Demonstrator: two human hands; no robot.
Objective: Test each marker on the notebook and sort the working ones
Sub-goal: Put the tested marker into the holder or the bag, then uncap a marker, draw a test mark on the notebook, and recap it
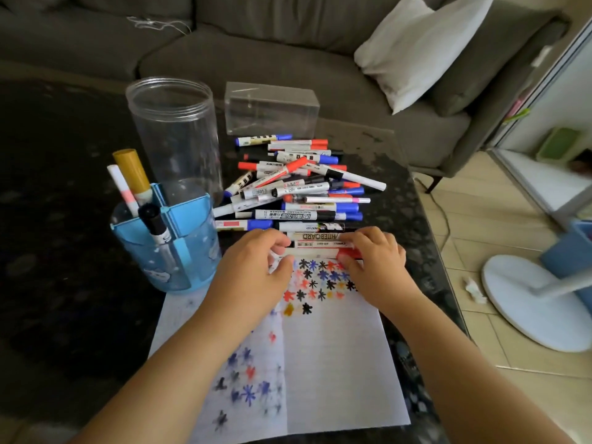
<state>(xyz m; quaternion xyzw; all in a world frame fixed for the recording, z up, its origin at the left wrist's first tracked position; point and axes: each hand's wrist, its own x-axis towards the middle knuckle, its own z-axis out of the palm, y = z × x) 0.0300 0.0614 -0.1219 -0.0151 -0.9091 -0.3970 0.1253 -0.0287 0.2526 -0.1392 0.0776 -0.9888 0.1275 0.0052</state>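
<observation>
An open notebook (pixel 333 354) lies on the dark table, its pages dotted with red, blue, black and orange star marks. At its far edge both hands hold one white marker with a red cap (pixel 315 252). My left hand (pixel 256 267) pinches the white barrel end; my right hand (pixel 376 261) grips the red cap end. Just beyond lies a pile of markers (pixel 298 184) with red, blue and black caps. A blue divided holder (pixel 179 248) at the left holds three markers, one with a gold cap.
A tall clear plastic jar (pixel 174 133) stands behind the blue holder, and a clear rectangular box (pixel 272 108) behind the pile. A grey sofa with a white pillow (pixel 416 46) runs along the back. The table's right edge drops to tiled floor with a white fan base (pixel 528 299).
</observation>
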